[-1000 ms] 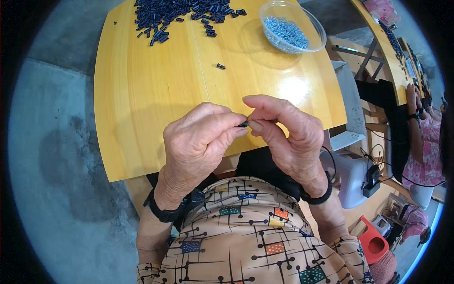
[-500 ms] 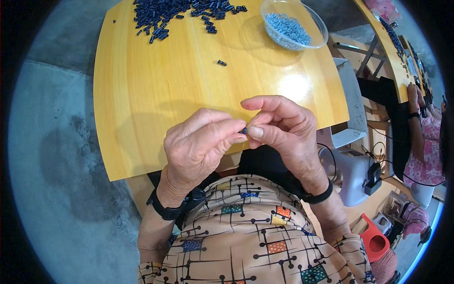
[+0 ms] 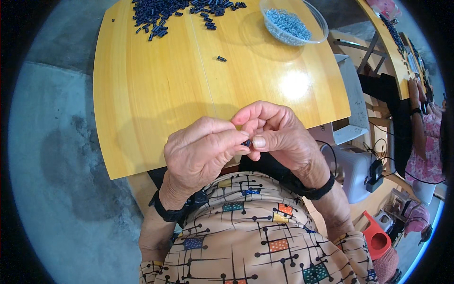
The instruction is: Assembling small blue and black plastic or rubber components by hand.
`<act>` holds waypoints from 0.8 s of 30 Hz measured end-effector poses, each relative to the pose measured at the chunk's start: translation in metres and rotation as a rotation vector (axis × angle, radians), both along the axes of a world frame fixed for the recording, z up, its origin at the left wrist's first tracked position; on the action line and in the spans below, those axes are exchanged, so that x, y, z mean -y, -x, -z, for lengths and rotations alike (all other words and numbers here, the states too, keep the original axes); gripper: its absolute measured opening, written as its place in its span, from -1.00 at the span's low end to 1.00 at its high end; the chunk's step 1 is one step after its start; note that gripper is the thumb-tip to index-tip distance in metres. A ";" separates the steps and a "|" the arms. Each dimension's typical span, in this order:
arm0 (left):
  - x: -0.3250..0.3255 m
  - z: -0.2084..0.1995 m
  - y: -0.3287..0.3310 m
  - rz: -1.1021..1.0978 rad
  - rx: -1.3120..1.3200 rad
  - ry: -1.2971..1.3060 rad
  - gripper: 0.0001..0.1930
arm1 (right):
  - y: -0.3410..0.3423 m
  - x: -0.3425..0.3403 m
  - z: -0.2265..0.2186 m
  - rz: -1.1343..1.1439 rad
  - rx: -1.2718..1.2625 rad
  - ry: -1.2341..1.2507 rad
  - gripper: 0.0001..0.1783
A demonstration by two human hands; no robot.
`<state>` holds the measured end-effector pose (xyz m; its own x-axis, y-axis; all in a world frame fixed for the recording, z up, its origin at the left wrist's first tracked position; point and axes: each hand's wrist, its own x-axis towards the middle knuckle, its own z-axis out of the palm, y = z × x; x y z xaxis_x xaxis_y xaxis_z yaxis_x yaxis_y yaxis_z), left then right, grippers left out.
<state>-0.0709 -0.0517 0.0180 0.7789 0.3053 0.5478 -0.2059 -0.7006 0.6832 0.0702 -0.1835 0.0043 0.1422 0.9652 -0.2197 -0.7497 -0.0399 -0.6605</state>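
Observation:
Between the fingertips of both hands sits a small dark plastic part [image 3: 246,142], mostly covered by the fingers. My left hand [image 3: 203,149] pinches it from the left between thumb and forefinger. From the other side my right hand [image 3: 276,137] closes its thumb and fingers on it; whether a second tiny piece is in that pinch I cannot make out. Both hands are held over the table's near edge. One loose dark plastic part [image 3: 222,58] lies farther off on the yellow wooden table [image 3: 151,94].
A heap of dark plastic parts [image 3: 158,14] spreads over the table's far left. At the far right stands a clear round bowl [image 3: 318,38] of small silvery pieces [image 3: 288,24]. Right of the table are an open box [image 3: 350,94], a white stool-like object [image 3: 347,175] and another person [image 3: 423,146].
Both hands have shifted slightly nearer and to the right. The right fingers have curled in closer to the left hand, around the small part.

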 end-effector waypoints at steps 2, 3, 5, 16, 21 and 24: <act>0.002 0.000 0.000 -0.003 0.008 0.007 -0.80 | 0.002 0.000 0.001 0.002 -0.025 0.000 -0.61; 0.004 -0.001 0.001 0.003 0.009 0.017 -0.80 | 0.002 0.001 0.001 0.002 -0.016 0.004 -0.61; 0.005 -0.002 0.001 0.009 0.009 0.028 -0.81 | 0.004 0.001 0.001 0.002 -0.008 0.008 -0.61; 0.003 -0.005 0.002 0.020 -0.006 -0.036 -0.81 | 0.002 -0.002 -0.003 -0.012 0.072 0.029 -0.61; -0.004 -0.005 0.003 0.018 -0.051 0.004 -0.81 | 0.004 -0.010 -0.001 0.020 0.095 0.010 -0.65; -0.009 -0.001 0.001 -0.008 -0.078 0.003 -0.81 | 0.004 -0.016 0.001 0.064 0.108 0.062 -0.68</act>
